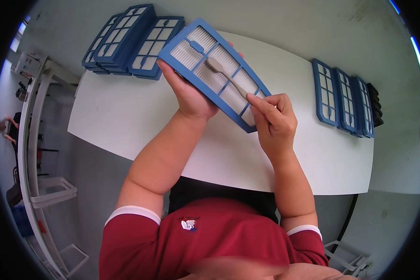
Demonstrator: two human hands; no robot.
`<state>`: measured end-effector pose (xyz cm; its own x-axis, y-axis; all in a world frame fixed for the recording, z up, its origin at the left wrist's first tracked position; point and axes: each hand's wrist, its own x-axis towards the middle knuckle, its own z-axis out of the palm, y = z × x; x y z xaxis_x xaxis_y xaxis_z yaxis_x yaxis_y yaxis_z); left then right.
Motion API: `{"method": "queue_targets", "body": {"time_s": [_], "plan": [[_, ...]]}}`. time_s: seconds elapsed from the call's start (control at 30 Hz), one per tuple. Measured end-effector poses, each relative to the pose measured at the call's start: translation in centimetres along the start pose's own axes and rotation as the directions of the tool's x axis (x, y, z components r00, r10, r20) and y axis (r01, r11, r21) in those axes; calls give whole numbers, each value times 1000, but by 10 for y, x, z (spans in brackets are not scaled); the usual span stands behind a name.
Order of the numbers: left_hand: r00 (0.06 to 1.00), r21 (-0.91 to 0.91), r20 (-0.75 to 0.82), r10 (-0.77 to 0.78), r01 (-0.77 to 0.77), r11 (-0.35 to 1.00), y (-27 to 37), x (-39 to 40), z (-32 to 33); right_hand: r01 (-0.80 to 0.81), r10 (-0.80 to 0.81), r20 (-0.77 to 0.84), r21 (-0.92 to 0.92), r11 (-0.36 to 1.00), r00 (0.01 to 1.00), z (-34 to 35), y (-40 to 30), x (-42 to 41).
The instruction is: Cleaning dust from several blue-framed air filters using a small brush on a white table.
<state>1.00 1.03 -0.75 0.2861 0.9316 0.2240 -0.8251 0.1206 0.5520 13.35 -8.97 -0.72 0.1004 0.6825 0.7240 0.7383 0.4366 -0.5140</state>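
Note:
My left hand (192, 94) grips a pleated air filter (236, 75) with a blue plastic frame from beneath and behind. The filter is tilted above the white table, its white pleats facing me. Between the thumb and fingers of my right hand (274, 120) is the handle of a small grey-brown brush (227, 75), shaped like a toothbrush. Its dark bristles lie at the pleats in the upper half of the filter, just below a blue oval tab on the frame. The fingers of my left hand behind the filter are mostly hidden.
Stacked blue-framed filters (126, 38) stand at the table's far left. More blue-framed filters (343, 98) lie in a row at the right, beside black parts (375, 105). The white table (119, 112) meets a wall behind. A white rack (54, 192) and a distant person (8, 127) are at left.

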Motion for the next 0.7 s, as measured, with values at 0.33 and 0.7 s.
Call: {"method": "queue_targets", "body": {"time_s": [0.33,0.7], "plan": [[1000,-14,10,14,-14,1000,1,2,-3,-1,-5,99,55,998,995,4,-8,-5],[999,-65,-38,-4,1,998,5,2,-5,-25,28,73,-47,999,997,0,-10,0]]}}
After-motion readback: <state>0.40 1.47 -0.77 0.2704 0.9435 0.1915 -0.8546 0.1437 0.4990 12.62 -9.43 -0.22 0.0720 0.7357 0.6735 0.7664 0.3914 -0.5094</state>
